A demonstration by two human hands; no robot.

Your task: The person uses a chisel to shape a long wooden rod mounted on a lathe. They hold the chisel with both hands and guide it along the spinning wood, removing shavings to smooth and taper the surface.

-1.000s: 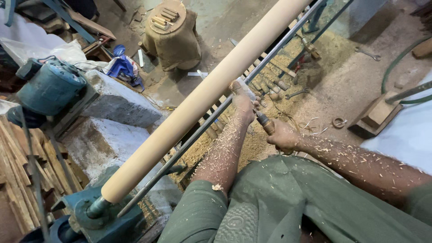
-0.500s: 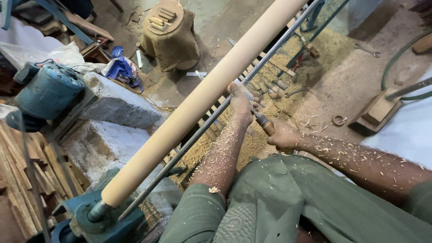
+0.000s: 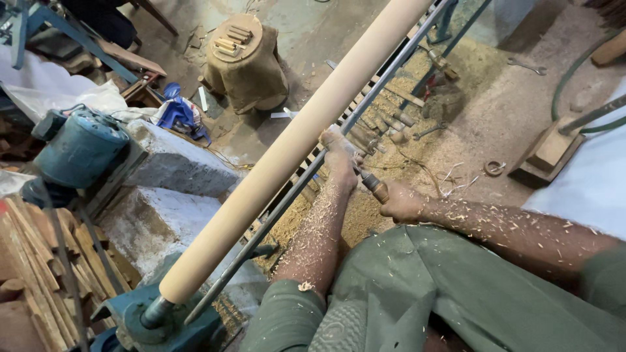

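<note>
A long pale wooden cylinder (image 3: pixel 287 150) runs diagonally across the lathe, from the blue tailstock (image 3: pixel 153 313) at lower left to the top right. My left hand (image 3: pixel 339 153) rests on the metal tool rest bar (image 3: pixel 365 104), pressing the blade end of a turning chisel (image 3: pixel 370 182) against the wood. My right hand (image 3: pixel 401 202) grips the chisel's wooden handle behind it. Both forearms are covered in wood shavings.
A blue motor (image 3: pixel 81 150) sits on concrete blocks (image 3: pixel 169 169) at left. A burlap-wrapped stump (image 3: pixel 244 62) with small wood pieces stands at top. Spare chisels (image 3: pixel 385 124) lie in sawdust beyond the lathe. Wooden slats (image 3: pixel 39 261) are stacked at lower left. A spanner (image 3: pixel 528 65) lies on the floor.
The view has shifted slightly. Both hands keep the chisel at nearly the same place on the cylinder.
</note>
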